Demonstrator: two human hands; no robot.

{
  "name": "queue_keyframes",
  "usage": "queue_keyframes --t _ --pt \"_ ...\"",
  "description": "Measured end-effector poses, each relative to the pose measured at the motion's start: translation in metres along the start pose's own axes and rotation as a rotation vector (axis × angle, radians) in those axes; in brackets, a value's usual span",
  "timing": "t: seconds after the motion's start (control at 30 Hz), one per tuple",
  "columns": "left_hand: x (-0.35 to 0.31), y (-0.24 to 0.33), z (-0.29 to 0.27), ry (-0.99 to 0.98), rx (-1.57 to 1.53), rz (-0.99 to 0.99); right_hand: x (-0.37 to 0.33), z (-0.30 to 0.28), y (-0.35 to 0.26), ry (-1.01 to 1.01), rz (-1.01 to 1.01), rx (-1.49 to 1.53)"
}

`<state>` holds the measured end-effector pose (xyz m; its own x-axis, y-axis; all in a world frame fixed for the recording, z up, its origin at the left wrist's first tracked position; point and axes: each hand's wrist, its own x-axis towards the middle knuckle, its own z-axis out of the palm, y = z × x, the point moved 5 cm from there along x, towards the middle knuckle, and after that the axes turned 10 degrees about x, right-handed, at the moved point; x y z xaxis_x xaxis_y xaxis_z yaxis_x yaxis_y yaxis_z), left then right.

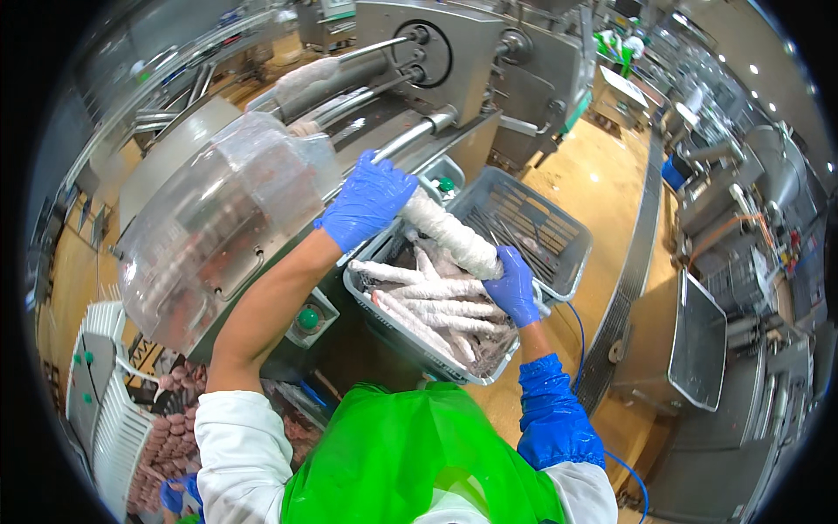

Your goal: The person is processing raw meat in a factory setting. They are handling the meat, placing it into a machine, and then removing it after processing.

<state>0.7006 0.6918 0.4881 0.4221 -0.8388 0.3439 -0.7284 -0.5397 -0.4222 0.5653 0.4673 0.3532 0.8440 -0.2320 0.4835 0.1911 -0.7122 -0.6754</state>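
Observation:
A thick, white, wrinkled tube of shirred sausage casing (449, 232) slants between my two hands, in line with a steel filling tube (415, 135) of the machine. My left hand (367, 199), in a blue glove, is closed around the upper end of the casing and the filling tube's end, covering where they meet. Around the casing's lower end my right hand (513, 288), also blue-gloved, is wrapped. Below the held casing stands a grey crate (419, 345), filled with several thinner white casings (445, 306) lying crosswise over each other.
A second grey crate (559, 236) with dark rods adjoins on the right. A clear curved guard (218, 227) covers the machine at left. Green buttons (308, 320) sit near my left forearm. Sausages (170, 445) and another person's gloved hand (173, 496) show lower left. A blue hose (580, 349) trails right.

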Motion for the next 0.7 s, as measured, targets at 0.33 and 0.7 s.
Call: queue_keyframes --t 0.33,0.7 --pt "-0.140 0.074 0.097 -0.031 -1.048 -0.494 0.032 0.119 -0.041 -0.092 0.262 1.127" --pt "-0.181 0.060 0.100 0.007 -1.341 -0.872 0.115 0.111 -0.137 -0.521 0.108 1.349"
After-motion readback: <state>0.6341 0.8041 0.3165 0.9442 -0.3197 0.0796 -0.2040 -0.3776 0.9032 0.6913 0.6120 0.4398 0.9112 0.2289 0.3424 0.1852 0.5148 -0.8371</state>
